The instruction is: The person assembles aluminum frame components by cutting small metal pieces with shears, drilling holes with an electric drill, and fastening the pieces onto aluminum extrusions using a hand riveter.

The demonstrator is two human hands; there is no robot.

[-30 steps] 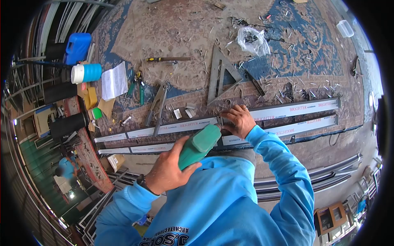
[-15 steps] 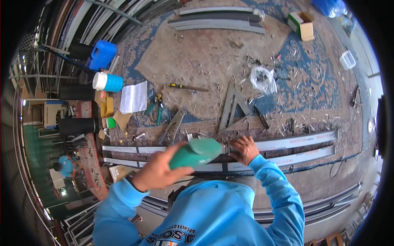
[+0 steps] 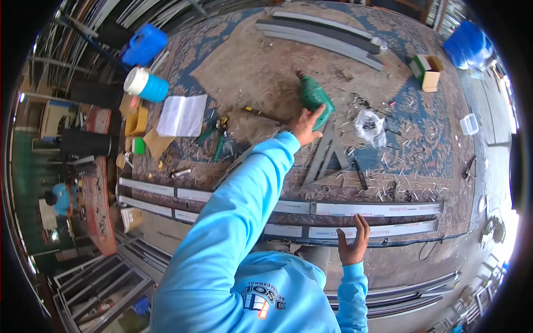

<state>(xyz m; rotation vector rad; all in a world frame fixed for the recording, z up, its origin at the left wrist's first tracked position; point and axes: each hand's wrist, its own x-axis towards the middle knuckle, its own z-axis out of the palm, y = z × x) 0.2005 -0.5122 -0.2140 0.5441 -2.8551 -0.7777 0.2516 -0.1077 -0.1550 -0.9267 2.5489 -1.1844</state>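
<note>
My left hand (image 3: 306,126) reaches far over the carpeted bench, closed on the handle end of a green power drill (image 3: 314,94). The drill's chuck points away from me; whether it rests on the carpet I cannot tell. My right hand (image 3: 355,242) is open, fingers apart, at the nearer of two long metal profiles. The nearer profile (image 3: 375,229) and the farther profile (image 3: 388,209) carry printed protective film and lie side by side along the near edge. Beside the drill is a metal triangular square (image 3: 323,157). My left sleeve hides part of both profiles.
Around lie a screwdriver-like tool (image 3: 261,114), green-handled pliers (image 3: 219,141), a paper sheet (image 3: 181,115), a plastic bag (image 3: 370,127) and scattered screws. A blue jug (image 3: 145,44), water cooler (image 3: 146,85) and grey profiles (image 3: 322,39) stand farther off. Another person (image 3: 64,198) is at far left.
My left hand has carried the drill away from the profiles, forward onto the far side of the square. My right hand has let go near the profile joint and drawn back toward me, to the right.
</note>
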